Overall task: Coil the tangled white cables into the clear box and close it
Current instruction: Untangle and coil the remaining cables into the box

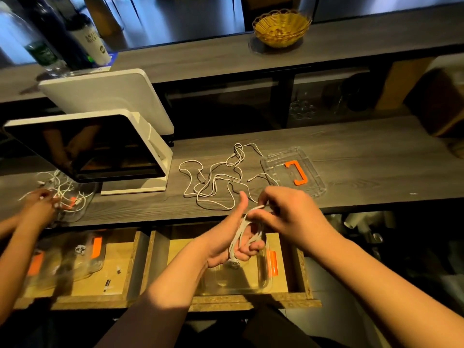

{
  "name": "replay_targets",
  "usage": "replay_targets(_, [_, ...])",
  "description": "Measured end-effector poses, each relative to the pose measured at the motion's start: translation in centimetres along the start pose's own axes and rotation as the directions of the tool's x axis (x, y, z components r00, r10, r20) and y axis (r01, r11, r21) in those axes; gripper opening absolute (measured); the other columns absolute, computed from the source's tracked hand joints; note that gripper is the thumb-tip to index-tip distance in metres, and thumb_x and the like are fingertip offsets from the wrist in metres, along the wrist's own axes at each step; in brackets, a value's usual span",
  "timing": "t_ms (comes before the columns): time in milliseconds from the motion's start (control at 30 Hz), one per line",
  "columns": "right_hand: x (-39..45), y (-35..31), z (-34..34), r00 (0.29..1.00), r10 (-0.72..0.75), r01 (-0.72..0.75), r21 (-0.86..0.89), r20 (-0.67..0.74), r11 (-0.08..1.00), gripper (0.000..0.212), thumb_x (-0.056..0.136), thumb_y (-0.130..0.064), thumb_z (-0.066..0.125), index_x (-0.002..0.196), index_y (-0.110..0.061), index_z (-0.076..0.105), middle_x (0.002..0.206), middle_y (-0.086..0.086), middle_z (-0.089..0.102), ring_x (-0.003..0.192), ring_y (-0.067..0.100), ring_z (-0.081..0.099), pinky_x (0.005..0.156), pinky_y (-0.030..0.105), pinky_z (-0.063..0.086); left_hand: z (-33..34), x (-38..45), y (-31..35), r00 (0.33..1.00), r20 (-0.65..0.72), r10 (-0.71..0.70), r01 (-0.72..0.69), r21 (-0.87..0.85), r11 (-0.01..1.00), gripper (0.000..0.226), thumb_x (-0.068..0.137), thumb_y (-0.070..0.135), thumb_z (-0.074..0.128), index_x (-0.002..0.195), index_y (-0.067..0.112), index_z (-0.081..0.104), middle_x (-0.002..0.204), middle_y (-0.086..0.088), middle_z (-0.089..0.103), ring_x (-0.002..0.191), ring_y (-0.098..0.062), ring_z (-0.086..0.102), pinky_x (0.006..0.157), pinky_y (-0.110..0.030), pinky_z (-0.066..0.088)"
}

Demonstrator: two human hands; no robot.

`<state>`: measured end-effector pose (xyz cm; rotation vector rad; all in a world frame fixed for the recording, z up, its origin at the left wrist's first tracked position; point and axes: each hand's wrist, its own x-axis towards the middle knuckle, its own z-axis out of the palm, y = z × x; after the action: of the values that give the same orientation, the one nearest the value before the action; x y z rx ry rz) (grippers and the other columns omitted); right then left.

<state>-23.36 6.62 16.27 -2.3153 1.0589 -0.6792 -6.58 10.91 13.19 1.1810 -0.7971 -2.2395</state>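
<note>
Head view, lower centre: left hand [227, 243] wrapped in white cable loops [242, 234], right hand [283, 209] pinching the strand, mid-coil. Clear box [263, 277] open in the drawer just beneath. Farther up, tangled cables [213, 177] waiting on the counter, lid [293, 172] beside them. Next, probably: feed more slack, wind again.

White cables [213, 179], clear lid [292, 170] with orange handle [297, 172], yellow basket [282, 28].

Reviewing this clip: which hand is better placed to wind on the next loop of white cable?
The right hand. It pinches the free strand of the white cable just above the left hand, which serves as the spool with loops wrapped round its fingers, so it is probably not free to wind.
</note>
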Motion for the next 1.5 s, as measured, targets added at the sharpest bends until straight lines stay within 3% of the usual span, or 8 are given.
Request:
replay_targets(67, [0.0,0.6,-0.4,0.993,0.110,-0.105,0.100,-0.049,0.989,0.024,0.084,-0.040,0.068,0.084,-0.017,0.062,0.068,-0.009,0.057,0.062,0.011,0.052,0.056,0.029,0.041,0.2,-0.6,-0.2,0.999,0.050,0.017,-0.021,0.084,0.996,0.058,0.079,0.069,0.058,0.104,0.016,0.059,0.065,-0.003,0.046,0.047,-0.004,0.033,0.045,-0.019,0.017])
replay_targets(233, [-1.0,1.3,1.0,0.929,0.362,-0.328,0.277,-0.079,0.903,0.022,0.087,-0.040,0.063,0.077,-0.021,0.062,0.063,0.001,0.058,0.058,0.014,0.050,0.058,0.034,0.042,0.3,-0.5,0.7,0.921,-0.293,0.258,-0.310,-0.148,0.939,0.048,0.089,0.050,0.047,0.123,0.021,0.065,0.094,-0.010,0.069,0.078,-0.015,0.063,0.069,-0.026,0.051])
replay_targets(400, [-1.8,-0.2,3.3,0.901,0.397,-0.426,0.533,0.176,0.731,0.056,0.081,-0.068,0.052,0.085,-0.016,0.072,0.067,-0.003,0.063,0.063,0.011,0.054,0.065,0.037,0.044,1.3,-0.5,1.2,0.815,-0.458,0.355,-0.512,-0.284,0.810,0.047,0.096,0.051,0.035,0.123,0.026,0.065,0.118,-0.009,0.069,0.116,-0.018,0.059,0.097,-0.033,0.045])
replay_targets(733, [-2.4,-1.6,3.9,0.845,0.203,-0.534,0.795,0.495,0.288,0.031,0.088,-0.021,0.065,0.115,-0.007,0.059,0.093,0.022,0.065,0.064,0.021,0.057,0.059,0.026,0.046,2.7,-1.8,1.1,0.740,-0.490,0.461,-0.500,0.059,0.864,0.045,0.098,0.058,0.032,0.118,0.039,0.068,0.066,0.006,0.049,0.055,-0.008,0.046,0.046,-0.025,0.035])
replay_targets(833, [-2.2,-1.6,4.1,0.808,0.137,-0.586,0.805,0.572,0.094,0.048,0.090,-0.047,0.058,0.109,-0.003,0.057,0.073,0.027,0.037,0.040,0.012,0.030,0.039,0.022,0.025,2.4,-1.9,1.1,0.743,-0.445,0.500,-0.539,0.045,0.841,0.043,0.098,0.053,0.035,0.121,0.033,0.066,0.064,0.003,0.030,0.044,-0.008,0.031,0.030,-0.018,0.028])
replay_targets(1167, [-1.8,-1.7,3.8,0.860,0.257,-0.507,0.802,0.442,0.317,0.021,0.099,-0.029,0.048,0.089,-0.013,0.057,0.059,0.005,0.054,0.042,0.011,0.034,0.039,0.021,0.026,0.4,-2.1,1.9,0.818,-0.432,0.379,-0.556,-0.430,0.712,0.033,0.085,0.017,0.056,0.114,0.008,0.067,0.043,0.008,0.028,0.051,-0.009,0.033,0.066,-0.028,0.035])
replay_targets(1300, [-1.6,-1.7,3.2,0.875,0.221,-0.482,0.734,0.431,0.478,0.022,0.100,-0.027,0.047,0.085,-0.014,0.056,0.057,0.003,0.051,0.043,0.015,0.032,0.041,0.025,0.022,0.2,-2.2,1.8,0.733,-0.561,0.385,-0.483,-0.030,0.875,0.039,0.086,0.043,0.063,0.102,0.008,0.073,0.046,0.008,0.047,0.048,-0.007,0.040,0.057,-0.024,0.037])
replay_targets(1500, [-1.6,-1.2,2.9,0.884,0.175,-0.456,0.724,0.433,0.518,0.029,0.094,-0.040,0.051,0.087,-0.014,0.062,0.057,0.007,0.051,0.057,0.043,0.041,0.064,0.046,0.032,0.3,-1.9,1.3,0.563,-0.593,0.576,-0.333,0.475,0.815,0.039,0.101,0.029,0.046,0.070,0.014,0.065,0.056,-0.001,0.060,0.044,-0.012,0.052,0.048,-0.025,0.040])
